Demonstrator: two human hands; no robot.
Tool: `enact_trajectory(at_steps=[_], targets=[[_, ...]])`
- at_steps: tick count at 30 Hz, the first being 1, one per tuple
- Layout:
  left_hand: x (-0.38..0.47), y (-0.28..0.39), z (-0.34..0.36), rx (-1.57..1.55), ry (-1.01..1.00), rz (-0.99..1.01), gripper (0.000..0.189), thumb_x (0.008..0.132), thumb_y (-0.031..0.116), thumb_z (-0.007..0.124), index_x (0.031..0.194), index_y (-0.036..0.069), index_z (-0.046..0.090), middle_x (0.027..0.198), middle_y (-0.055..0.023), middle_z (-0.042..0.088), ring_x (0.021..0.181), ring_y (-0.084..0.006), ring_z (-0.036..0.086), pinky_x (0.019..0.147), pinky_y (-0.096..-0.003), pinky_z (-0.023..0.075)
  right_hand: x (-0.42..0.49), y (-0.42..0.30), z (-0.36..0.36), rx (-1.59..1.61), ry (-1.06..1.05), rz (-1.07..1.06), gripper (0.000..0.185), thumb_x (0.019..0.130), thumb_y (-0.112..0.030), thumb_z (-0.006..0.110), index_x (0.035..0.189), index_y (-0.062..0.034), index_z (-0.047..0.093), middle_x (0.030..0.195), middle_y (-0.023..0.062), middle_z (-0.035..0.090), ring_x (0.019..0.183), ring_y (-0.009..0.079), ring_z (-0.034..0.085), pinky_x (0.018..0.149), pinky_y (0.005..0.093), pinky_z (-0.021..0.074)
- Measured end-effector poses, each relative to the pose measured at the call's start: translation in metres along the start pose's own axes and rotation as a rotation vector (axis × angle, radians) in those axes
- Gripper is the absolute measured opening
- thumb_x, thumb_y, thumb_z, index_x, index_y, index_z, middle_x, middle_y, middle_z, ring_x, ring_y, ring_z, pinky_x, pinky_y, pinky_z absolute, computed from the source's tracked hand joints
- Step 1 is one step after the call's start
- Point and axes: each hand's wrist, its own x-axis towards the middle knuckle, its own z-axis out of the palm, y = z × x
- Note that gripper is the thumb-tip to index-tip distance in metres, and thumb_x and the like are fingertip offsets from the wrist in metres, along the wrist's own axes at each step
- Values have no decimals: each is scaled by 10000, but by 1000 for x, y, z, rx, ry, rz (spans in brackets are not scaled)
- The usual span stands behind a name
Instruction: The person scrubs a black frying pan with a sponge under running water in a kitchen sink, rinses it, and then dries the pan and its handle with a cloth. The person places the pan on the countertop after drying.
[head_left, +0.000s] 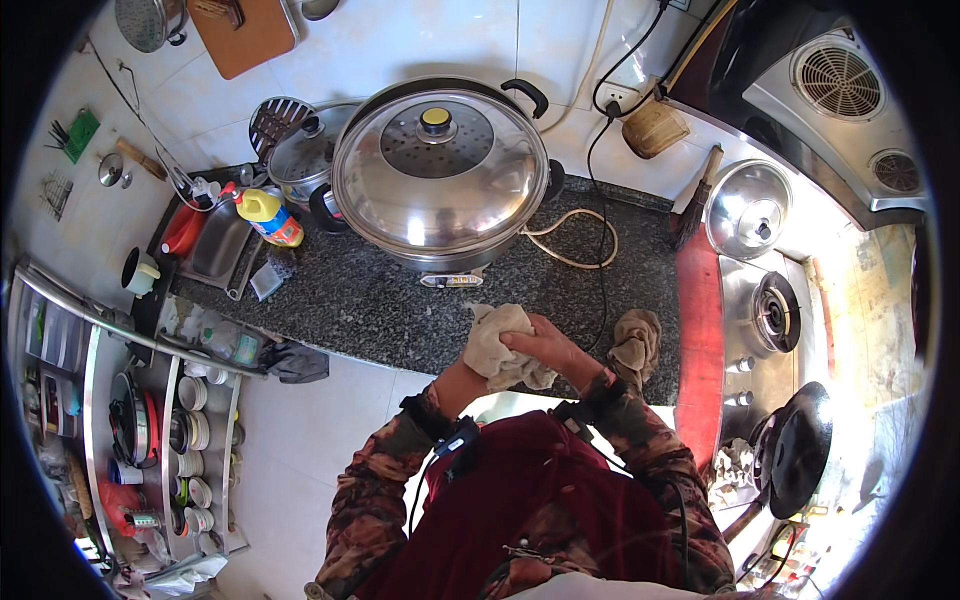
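A pale beige cloth (496, 337) is bunched between my two hands, over the front edge of the dark granite countertop (360, 304). My right hand (551, 349) grips it from the right, with the thumb pressed on top. The cloth hides most of my left hand (459, 386); only the wrist and the back of the hand show. Straight ahead stands a large electric wok (450, 262) under a domed steel lid (450, 202) with a yellow-topped knob (436, 118). Right of my hands, a crumpled brown cloth (636, 345) lies at the counter's edge.
A lidded steel pot (300, 161), a yellow detergent bottle (268, 217), a blue-white sponge (265, 281) and a small sink (220, 240) are at the left. A black power cord (602, 225) crosses the counter. To the right are a gas burner (777, 311) and a black wok (799, 450).
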Motion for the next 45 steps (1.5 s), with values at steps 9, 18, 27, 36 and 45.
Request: enact_trajectory(at_steps=[9,18,27,36,45], targets=[[-13,-26,17,265,268,344,287,703,276,788,909,127,654,921,-67,637,889,-303,625,768,-393,495,-5,13,10,-181,209,-138,397,856,-181,743,1198,-29,612,1079,52,675,1009,114,610,896,296,497],[-44,-28,7,538,250,425,256,669,170,716,924,202,706,1005,-36,682,937,-263,658,773,-375,537,-16,9,16,-868,127,-667,669,660,-194,830,1267,-74,577,1309,130,567,1246,347,490,1064,479,351],[-12,-17,43,-1718,300,-627,413,973,476,547,1223,148,562,1083,-34,654,964,-187,640,834,-344,523,-2,27,-16,-1078,377,-420,653,848,-299,638,1414,-59,417,1467,163,412,1364,373,359,1085,484,289],[-38,-81,44,-984,285,-517,512,994,515,453,1327,128,480,1236,-69,558,1142,-251,522,991,-437,420,-24,13,-20,-737,41,-487,687,941,-324,559,1489,-23,275,1567,253,185,1451,404,209,1150,478,232],[-32,-56,48,-1777,-76,-419,538,952,498,557,1302,94,494,1134,-76,623,1019,-216,617,860,-359,517,-25,18,-17,711,10,147,490,1049,-421,389,942,-28,664,671,60,619,578,147,606,552,291,516]])
